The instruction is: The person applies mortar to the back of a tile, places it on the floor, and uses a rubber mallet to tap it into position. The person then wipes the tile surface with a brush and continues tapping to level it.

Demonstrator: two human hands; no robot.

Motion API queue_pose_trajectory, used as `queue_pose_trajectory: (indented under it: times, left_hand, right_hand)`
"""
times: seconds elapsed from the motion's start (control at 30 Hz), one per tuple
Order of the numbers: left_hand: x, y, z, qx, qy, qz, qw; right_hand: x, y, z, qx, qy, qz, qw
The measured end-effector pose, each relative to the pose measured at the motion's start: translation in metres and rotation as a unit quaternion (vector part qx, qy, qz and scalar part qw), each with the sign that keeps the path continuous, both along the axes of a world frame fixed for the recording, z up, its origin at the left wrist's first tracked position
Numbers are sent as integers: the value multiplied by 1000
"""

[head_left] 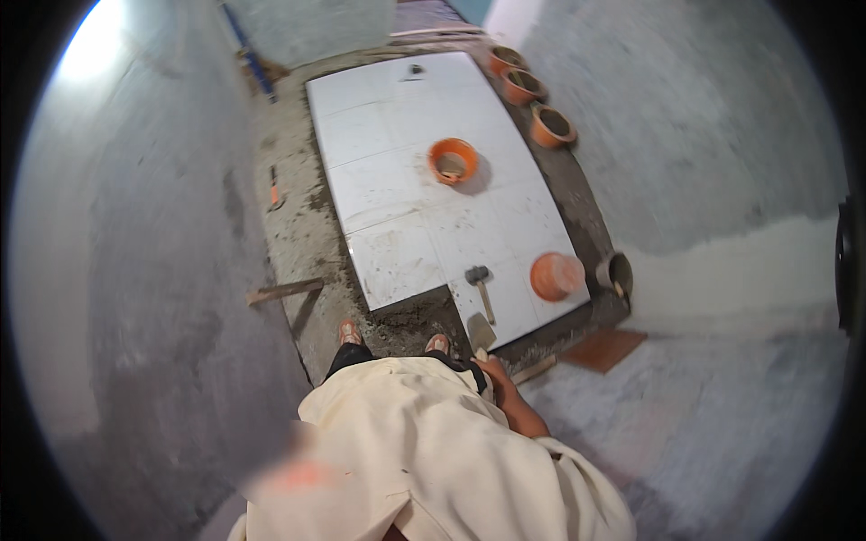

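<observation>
My right hand (493,371) is closed around the handle of a trowel (481,332), low beside my right leg. The trowel's grey blade points away from me, over the near edge of the white tile floor (397,261). Just beyond the blade, a rubber mallet (478,276) with a dark head and pale handle lies on the tiles. My left hand cannot be seen; a smeared patch lies across the left of my cream shirt. Between my feet and the tiles is a notch of dark, rough mortar (415,325).
An orange bucket (453,160) stands mid-tiles; another orange container (552,276) is nearer right. Several mortar-filled tubs (552,126) line the right wall. A dark bucket (615,273) lies tilted beside a brown board (603,348). At left are a wooden piece (284,290) and an orange-handled tool (274,189).
</observation>
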State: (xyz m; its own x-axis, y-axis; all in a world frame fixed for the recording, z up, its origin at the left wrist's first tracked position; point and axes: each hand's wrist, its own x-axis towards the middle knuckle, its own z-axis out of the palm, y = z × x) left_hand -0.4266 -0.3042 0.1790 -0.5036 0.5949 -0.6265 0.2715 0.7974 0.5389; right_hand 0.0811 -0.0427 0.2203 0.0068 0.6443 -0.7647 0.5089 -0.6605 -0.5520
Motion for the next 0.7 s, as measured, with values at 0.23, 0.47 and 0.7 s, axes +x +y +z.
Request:
queue_pose_trajectory:
  times: [0.23,0.47,0.7]
  left_hand:
    - [-14,38,12,-19,28,-164,986]
    - [-41,56,10,13,52,-244,968]
    - [-13,127,59,-48,14,-289,956]
  right_hand:
    - [23,-7,-42,3,-80,15,997]
    - [23,-23,-50,31,-111,15,993]
    - [49,-31,-63,-16,-95,1,995]
